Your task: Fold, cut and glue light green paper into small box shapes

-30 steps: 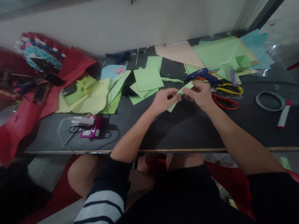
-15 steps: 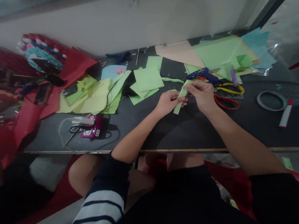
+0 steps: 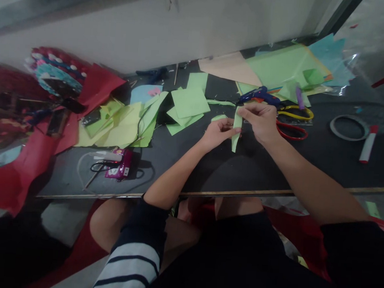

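Note:
A narrow light-green paper strip (image 3: 235, 137) stands nearly upright over the dark table, pinched between both hands. My left hand (image 3: 216, 134) grips its middle with thumb and fingers. The strip's top end is pinched by my right hand (image 3: 260, 120). Just behind the right hand lies a blue glue gun (image 3: 259, 95). To that hand's right are scissors with yellow handles (image 3: 296, 112) and scissors with red handles (image 3: 291, 131). Beyond the left hand sits a loose stack of green paper pieces (image 3: 190, 103).
A purple power socket block (image 3: 121, 167) with cables sits at left. Yellow and green sheets (image 3: 123, 124) and red paper (image 3: 33, 163) spread further left. A tape roll (image 3: 349, 128) and a marker (image 3: 368, 145) lie at right. Wrapped paper sheets (image 3: 289, 65) lie along the wall.
The strip has turned from a slant to nearly upright, its lower end swinging right. Both hands still hold it. At far left, red paper has shifted and the bare arm there is no longer visible.

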Available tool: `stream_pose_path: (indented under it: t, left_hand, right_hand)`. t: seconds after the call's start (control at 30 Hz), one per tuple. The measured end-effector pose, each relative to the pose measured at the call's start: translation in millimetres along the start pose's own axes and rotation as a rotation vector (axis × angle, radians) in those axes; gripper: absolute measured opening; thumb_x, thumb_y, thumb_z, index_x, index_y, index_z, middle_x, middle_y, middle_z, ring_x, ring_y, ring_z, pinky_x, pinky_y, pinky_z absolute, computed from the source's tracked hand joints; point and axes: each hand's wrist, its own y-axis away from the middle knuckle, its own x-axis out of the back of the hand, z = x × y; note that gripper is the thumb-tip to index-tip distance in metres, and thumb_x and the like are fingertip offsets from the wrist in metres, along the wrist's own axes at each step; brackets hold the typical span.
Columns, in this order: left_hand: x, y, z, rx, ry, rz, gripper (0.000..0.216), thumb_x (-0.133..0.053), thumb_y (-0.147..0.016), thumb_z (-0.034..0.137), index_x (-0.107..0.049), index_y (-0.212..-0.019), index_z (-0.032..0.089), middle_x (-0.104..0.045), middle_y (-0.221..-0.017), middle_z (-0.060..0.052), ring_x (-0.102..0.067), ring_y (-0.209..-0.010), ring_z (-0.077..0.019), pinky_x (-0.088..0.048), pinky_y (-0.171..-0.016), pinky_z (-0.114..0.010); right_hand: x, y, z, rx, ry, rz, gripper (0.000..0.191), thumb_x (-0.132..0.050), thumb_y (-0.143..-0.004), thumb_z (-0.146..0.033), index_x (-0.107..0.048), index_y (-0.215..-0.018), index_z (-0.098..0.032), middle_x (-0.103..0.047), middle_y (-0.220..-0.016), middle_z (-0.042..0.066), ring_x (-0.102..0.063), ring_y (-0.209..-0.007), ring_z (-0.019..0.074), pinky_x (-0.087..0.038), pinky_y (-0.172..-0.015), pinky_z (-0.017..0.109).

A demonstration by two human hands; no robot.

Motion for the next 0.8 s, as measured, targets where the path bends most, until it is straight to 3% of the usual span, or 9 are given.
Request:
stream_pose_path:
  t: [0.17,0.37,0.6,0.8]
  left_hand:
    - [3,-4,-5,-0.076,-0.090,0.055,0.031,-0.093,-0.080,0.035,-0.078,-0.096,0.014,-0.082,-0.092,-0.005,-0.079,-0.083,-0.0149,-0.061,-0.078,-0.024]
    - [3,-5,-8,-0.094,-0.141,0.097,0.027,-0.091,-0.082,0.038,-0.080,-0.088,0.014,-0.082,-0.084,-0.005,-0.078,-0.077,-0.0146,-0.062,-0.078,-0.027]
    - [-5,0,-2,-0.006,-0.038,0.111,0.003,-0.081,-0.088,0.015,-0.080,-0.086,0.014,-0.083,-0.082,-0.004,-0.077,-0.075,-0.0129,-0.064,-0.081,-0.029]
    - [-7,2,6,0.012,-0.008,0.127,0.006,-0.077,-0.088,0.007,-0.079,-0.087,0.012,-0.083,-0.080,-0.004,-0.076,-0.072,-0.0113,-0.065,-0.080,-0.026]
  right_hand:
    - [-2,1,1,0.000,0.035,0.037,0.038,-0.099,-0.063,-0.052,-0.075,-0.066,-0.023,-0.072,-0.069,-0.001,-0.068,-0.067,0.0152,-0.062,-0.068,0.031]
    - [-4,1,3,0.003,-0.010,0.050,0.035,-0.100,-0.061,-0.051,-0.076,-0.064,-0.024,-0.073,-0.068,-0.001,-0.067,-0.065,0.0140,-0.060,-0.065,0.030]
    - [-2,1,3,-0.052,-0.078,0.005,0.035,-0.100,-0.058,-0.052,-0.080,-0.068,-0.025,-0.075,-0.070,-0.002,-0.064,-0.062,0.0118,-0.058,-0.060,0.027]
    - [-1,-1,4,-0.082,-0.110,0.005,0.038,-0.100,-0.057,-0.052,-0.079,-0.070,-0.023,-0.075,-0.071,-0.001,-0.066,-0.064,0.0129,-0.057,-0.060,0.027]
